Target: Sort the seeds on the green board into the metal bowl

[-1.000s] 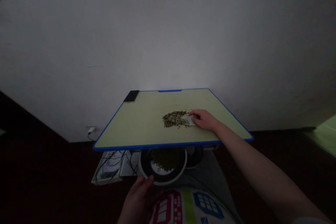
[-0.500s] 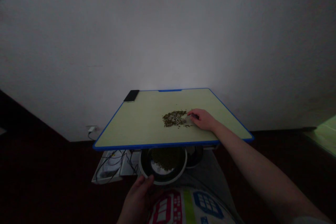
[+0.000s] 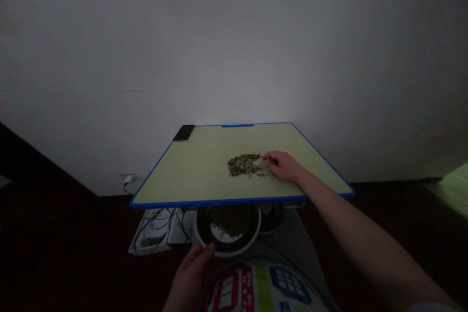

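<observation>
1. Left hand, lower centre of the frame: thumb laid over the near left rim of the bowl, fingers mostly hidden beneath. The hand is closed on the rim, which presumably steadies the bowl, since it appears to rest at lap level and no firm stand shows under it.
2. The bowl sits below the front edge of the surface, its far side cut off from view by that edge. It contains a heap of grains. Keeping it this close in probably leaves it within easy reach of one hand.
3. Right hand, right of the frame's centre: fingers drawn in narrow around a thin, pale piece (clear plastic, perhaps; the light is too dim to settle it). The piece is held low, edge towards the scatter, a pose suited to contact with small loose items.
4. Loose grains lie on the surface at the middle of the frame, directly left of the right hand and reaching the tip of the piece. A few strays lie just below the fingertips.
5. A phone occupies the surface's far left corner, well apart from the grains, likely out of the way.
</observation>
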`<state>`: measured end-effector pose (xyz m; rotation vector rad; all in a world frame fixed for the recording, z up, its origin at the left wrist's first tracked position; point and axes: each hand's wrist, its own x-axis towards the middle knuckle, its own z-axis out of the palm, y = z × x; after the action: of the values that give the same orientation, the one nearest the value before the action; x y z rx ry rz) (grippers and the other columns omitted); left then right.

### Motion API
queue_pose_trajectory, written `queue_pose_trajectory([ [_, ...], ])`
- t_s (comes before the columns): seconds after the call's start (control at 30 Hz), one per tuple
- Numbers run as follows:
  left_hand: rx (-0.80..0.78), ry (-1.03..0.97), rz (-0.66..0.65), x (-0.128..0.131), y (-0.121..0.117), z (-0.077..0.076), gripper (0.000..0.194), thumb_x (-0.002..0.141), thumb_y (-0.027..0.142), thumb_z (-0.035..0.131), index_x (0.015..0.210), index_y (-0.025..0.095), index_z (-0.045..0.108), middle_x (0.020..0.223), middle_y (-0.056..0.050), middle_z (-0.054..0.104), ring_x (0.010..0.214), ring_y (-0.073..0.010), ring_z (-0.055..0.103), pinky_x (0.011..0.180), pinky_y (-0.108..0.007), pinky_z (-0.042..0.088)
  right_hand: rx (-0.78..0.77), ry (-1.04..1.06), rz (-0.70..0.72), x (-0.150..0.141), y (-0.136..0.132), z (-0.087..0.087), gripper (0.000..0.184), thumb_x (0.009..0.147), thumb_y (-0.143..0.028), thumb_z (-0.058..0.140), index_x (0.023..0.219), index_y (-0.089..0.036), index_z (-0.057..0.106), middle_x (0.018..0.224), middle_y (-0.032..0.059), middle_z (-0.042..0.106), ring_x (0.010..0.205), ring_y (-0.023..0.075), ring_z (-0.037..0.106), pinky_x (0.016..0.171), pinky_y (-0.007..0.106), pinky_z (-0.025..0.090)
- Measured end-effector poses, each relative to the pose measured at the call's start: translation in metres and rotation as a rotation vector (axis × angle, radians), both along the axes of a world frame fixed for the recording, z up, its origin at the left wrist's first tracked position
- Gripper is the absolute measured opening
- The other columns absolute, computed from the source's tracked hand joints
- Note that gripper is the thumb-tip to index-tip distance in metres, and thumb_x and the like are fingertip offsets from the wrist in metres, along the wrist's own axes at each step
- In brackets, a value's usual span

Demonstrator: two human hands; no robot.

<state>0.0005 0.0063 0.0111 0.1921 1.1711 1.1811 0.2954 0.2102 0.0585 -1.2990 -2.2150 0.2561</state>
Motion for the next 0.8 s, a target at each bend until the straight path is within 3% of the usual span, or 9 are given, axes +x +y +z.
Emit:
queue_pose_trajectory([
  [0.43, 0.000, -0.032, -0.019, -0.0005, 0.0012, 0.0003, 0.028, 0.065, 0.008, 0.077, 0.088, 0.015, 0.062, 0.085, -0.010, 0.079, 0.090, -0.0338, 0.074, 0.077, -0.043, 0.061, 0.012, -0.033, 0.031, -0.0009, 0.0007, -0.0015, 0.028, 0.082, -0.019, 0.053, 0.106, -0.014, 0.068, 0.080, 0.0049, 0.066, 0.067, 0.0143, 0.052, 0.067, 0.026, 0.038],
  [0.8, -0.023, 0.027, 0.012, -0.0016, 0.0006, -0.0034, 0.029, 0.070, 0.005, 0.073, 0.089, 0.018, 0.055, 0.084, -0.008, 0.079, 0.081, -0.0292, 0.076, 0.075, -0.042, 0.062, -0.007, -0.039, 0.053, -0.0023, -0.0010, 0.0004, 0.029, 0.083, -0.018, 0.053, 0.108, -0.015, 0.068, 0.086, 0.0063, 0.067, 0.072, 0.0153, 0.055, 0.070, 0.027, 0.041],
])
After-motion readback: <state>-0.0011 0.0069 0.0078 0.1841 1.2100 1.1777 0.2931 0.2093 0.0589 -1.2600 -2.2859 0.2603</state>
